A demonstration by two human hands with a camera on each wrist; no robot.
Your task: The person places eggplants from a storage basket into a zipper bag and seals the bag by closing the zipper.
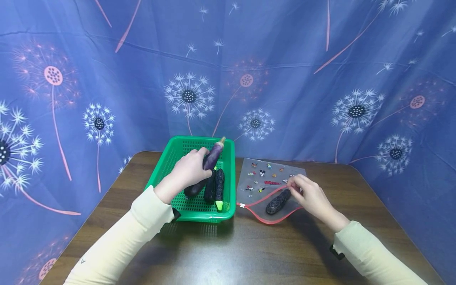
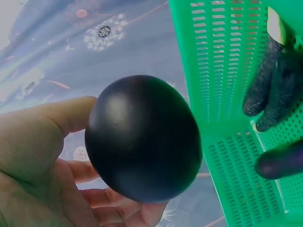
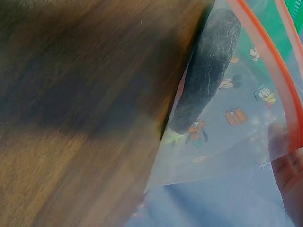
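Over the green basket (image 1: 233, 178), my left hand (image 1: 187, 168) grips a glossy dark purple eggplant (image 1: 215, 153), its stem end pointing up and away. The eggplant's rounded end (image 2: 142, 137) fills the middle of the left wrist view. To the right, a clear zip bag (image 1: 246, 180) with red edging and cartoon prints lies with its mouth open toward me. Inside it is a dark, mottled, cucumber-like vegetable (image 1: 278, 202). My right hand (image 1: 311, 196) pinches the bag's rim at its right side; in the right wrist view only some fingers (image 3: 284, 172) show.
Two dark, mottled vegetables (image 2: 260, 80) with pale ends lie in the basket, and another purple eggplant (image 2: 284, 161) shows there. Both basket and bag stand on a brown wooden table (image 1: 249, 253). A blue dandelion-print cloth (image 1: 295, 99) hangs behind and at the sides.
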